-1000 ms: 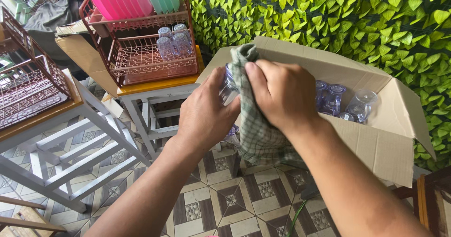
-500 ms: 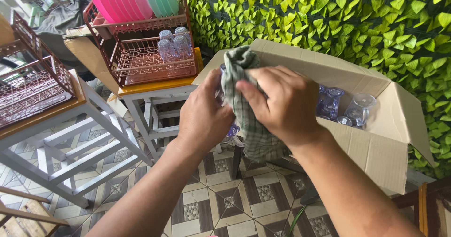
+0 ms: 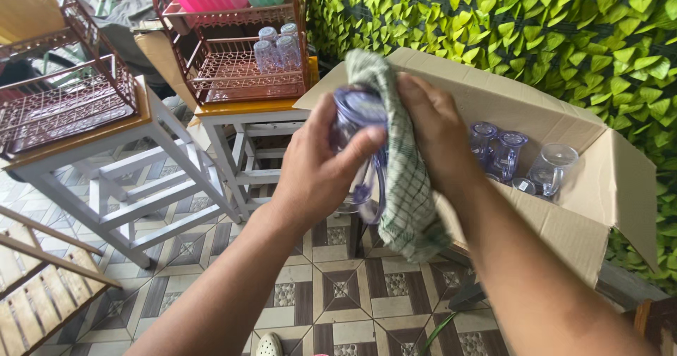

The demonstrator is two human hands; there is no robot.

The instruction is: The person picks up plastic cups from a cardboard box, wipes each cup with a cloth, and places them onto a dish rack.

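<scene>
We hold a clear purple mug (image 3: 360,141) over the near corner of the box (image 3: 564,229), our left hand (image 3: 317,172) closed round its body and thumb across its rim. Our right hand (image 3: 437,137) presses a checked cloth (image 3: 405,179) against it, fingers closed on the fabric. Judging by this, drying is under way: four mugs (image 3: 276,45) stand in the rack (image 3: 240,74) left of the box, while three more (image 3: 515,158) wait inside the box.
</scene>
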